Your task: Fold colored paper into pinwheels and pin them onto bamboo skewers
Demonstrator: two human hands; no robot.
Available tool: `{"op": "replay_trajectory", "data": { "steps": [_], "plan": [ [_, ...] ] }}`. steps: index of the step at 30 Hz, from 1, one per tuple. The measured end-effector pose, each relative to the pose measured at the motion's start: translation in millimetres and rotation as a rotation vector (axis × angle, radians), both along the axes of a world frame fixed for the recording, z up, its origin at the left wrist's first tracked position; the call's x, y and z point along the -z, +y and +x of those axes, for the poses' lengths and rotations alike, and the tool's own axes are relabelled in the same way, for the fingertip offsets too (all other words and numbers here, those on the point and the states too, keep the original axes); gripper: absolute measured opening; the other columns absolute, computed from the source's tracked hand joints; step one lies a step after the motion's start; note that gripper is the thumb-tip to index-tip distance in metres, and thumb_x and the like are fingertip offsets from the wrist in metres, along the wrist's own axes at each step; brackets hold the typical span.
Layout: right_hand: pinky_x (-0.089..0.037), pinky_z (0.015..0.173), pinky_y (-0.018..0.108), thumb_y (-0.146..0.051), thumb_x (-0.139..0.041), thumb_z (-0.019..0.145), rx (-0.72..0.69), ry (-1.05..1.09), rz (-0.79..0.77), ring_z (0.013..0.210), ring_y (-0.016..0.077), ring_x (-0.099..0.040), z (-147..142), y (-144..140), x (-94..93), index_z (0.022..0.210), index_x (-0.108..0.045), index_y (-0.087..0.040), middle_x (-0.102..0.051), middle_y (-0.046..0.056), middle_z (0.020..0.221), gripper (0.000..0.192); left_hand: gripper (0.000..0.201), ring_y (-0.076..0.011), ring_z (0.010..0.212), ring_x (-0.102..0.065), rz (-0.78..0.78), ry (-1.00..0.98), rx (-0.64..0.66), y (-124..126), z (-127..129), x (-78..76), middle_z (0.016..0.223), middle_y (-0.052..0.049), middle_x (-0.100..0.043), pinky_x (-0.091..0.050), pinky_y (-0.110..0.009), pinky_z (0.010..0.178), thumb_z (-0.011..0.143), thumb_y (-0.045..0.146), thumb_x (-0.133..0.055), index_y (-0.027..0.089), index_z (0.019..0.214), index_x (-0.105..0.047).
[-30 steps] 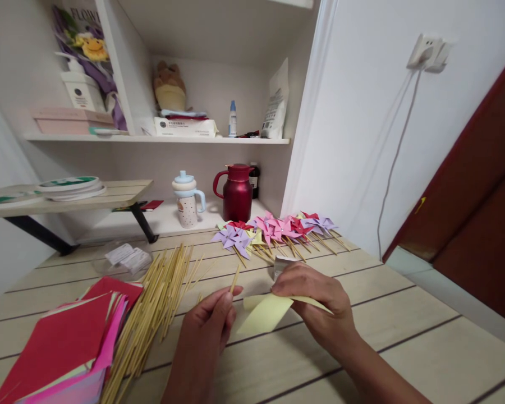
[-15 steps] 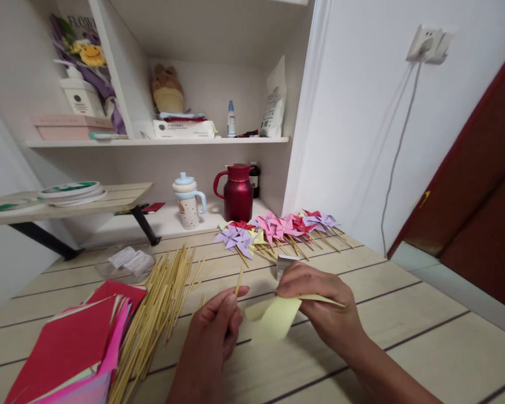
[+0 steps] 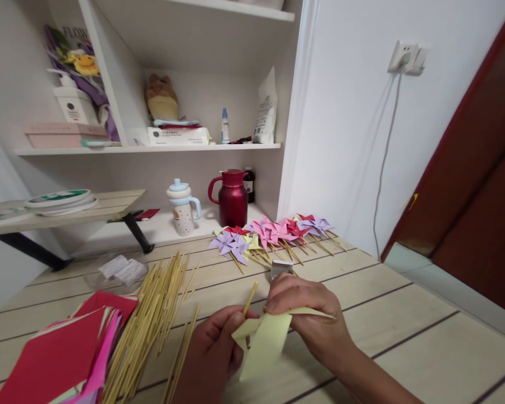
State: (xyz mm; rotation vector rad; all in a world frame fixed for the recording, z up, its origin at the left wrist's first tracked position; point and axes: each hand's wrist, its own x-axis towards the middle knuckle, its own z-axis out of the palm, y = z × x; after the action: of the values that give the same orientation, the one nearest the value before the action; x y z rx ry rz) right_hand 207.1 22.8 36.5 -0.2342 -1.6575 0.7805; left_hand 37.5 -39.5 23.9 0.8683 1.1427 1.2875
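Note:
My left hand [image 3: 212, 356] pinches a thin wooden stick [image 3: 249, 299] whose tip points up and away. My right hand [image 3: 309, 322] grips a pale yellow paper piece [image 3: 263, 343], partly folded, and its lower flap hangs toward the table. The paper's left edge touches my left fingers beside the stick. Both hands hover low over the wooden table [image 3: 404, 325] near its front. A small silvery box [image 3: 280, 267] stands just behind my right hand.
A pile of loose wooden sticks [image 3: 155, 320] lies left of my hands, next to a stack of red and pink paper [image 3: 63, 359]. Finished paper pinwheels [image 3: 269, 233] lie in a row at the back. A red jug [image 3: 232, 197], a spouted cup [image 3: 182, 207] and shelves stand behind.
My hands have come closer together, and the yellow paper now meets the stick at my left fingers. The stick leans more to the right. The view has tilted up slightly.

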Motion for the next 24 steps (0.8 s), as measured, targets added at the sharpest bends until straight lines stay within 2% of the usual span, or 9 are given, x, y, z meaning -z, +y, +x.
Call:
{"op": "replay_trajectory", "data": {
  "steps": [3, 11, 16, 20, 24],
  "plan": [
    [-0.051, 0.066, 0.032, -0.022, -0.07, 0.086, -0.003, 0.013, -0.001, 0.069, 0.0173, -0.065, 0, 0, -0.4, 0.091, -0.08, -0.028, -0.074, 0.004, 0.077, 0.012, 0.051, -0.0067, 0.048, -0.031, -0.008, 0.007, -0.006, -3, 4, -1.3, 0.051, 0.004, -0.048, -0.022, -0.019, 0.047, 0.06, 0.066, -0.077, 0.02, 0.082, -0.078],
    [-0.052, 0.069, 0.031, -0.018, -0.071, 0.086, 0.038, 0.035, 0.03, 0.072, 0.0169, -0.066, 2, -2, -2.6, 0.091, -0.079, -0.027, -0.075, 0.004, 0.077, 0.013, 0.053, -0.0109, 0.054, -0.042, 0.046, 0.13, -0.035, -8, 9, -10.9, 0.063, -0.002, -0.062, -0.032, -0.021, 0.05, 0.06, 0.068, -0.076, 0.02, 0.082, -0.08],
    [-0.051, 0.07, 0.032, -0.016, -0.07, 0.086, 0.029, 0.037, 0.05, 0.072, 0.0172, -0.066, 3, -2, -2.8, 0.092, -0.078, -0.026, -0.075, 0.004, 0.079, 0.015, 0.052, -0.0086, 0.051, -0.037, 0.049, 0.09, -0.022, -7, 8, -9.3, 0.055, 0.001, -0.054, -0.031, -0.019, 0.049, 0.058, 0.068, -0.077, 0.021, 0.081, -0.08],
    [-0.05, 0.072, 0.035, -0.02, -0.07, 0.087, 0.031, 0.039, 0.059, 0.07, 0.0176, -0.066, 3, -2, -3.1, 0.092, -0.079, -0.026, -0.075, 0.004, 0.078, 0.012, 0.056, -0.0095, 0.052, -0.042, 0.023, 0.115, -0.036, -8, 6, -8.2, 0.06, -0.001, -0.059, -0.034, -0.02, 0.05, 0.057, 0.069, -0.077, 0.02, 0.083, -0.08],
    [-0.05, 0.073, 0.036, -0.018, -0.069, 0.086, 0.045, 0.029, 0.048, 0.069, 0.0177, -0.065, 2, -2, -4.0, 0.09, -0.079, -0.027, -0.075, 0.003, 0.076, 0.013, 0.05, -0.0124, 0.053, -0.047, 0.045, 0.145, -0.033, -10, 6, -11.8, 0.058, -0.001, -0.061, -0.038, -0.022, 0.051, 0.061, 0.065, -0.076, 0.02, 0.082, -0.08]
  ]
}}
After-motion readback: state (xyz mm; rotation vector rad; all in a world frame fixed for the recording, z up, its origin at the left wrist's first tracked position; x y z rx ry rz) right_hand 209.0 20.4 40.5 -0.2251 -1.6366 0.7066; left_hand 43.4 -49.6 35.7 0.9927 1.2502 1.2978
